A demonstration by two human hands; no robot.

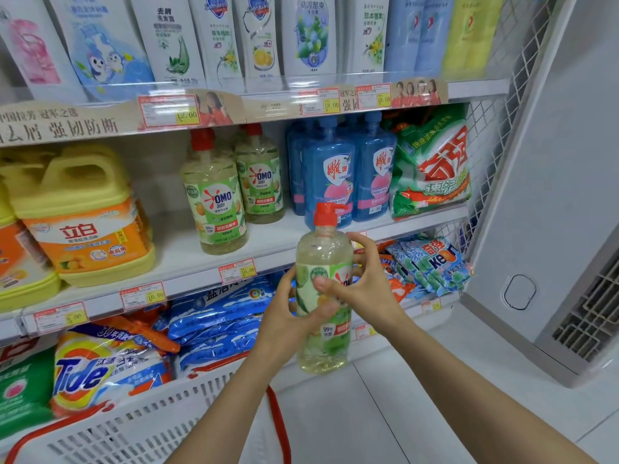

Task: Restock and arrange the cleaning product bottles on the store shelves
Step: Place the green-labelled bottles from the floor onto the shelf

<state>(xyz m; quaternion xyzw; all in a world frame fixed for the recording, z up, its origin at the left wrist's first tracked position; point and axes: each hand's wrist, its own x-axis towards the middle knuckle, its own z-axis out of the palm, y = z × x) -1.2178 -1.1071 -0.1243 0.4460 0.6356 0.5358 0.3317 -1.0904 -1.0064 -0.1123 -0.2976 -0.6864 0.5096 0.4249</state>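
Head view: both hands grip one OMO pump bottle [322,252], held upright in mid-air just in front of the middle shelf [181,252] and not yet on it; left hand [284,316] wraps its left side, right hand [368,286] its right, thumb across the label. Two matching OMO bottles [214,195] already stand on that shelf between yellow jugs [80,212] and blue bottles [330,175], bare shelf in front, so likely mid-restock, with this one left to place and face. White basket [134,426] sits below; can't tell if more stock waits.
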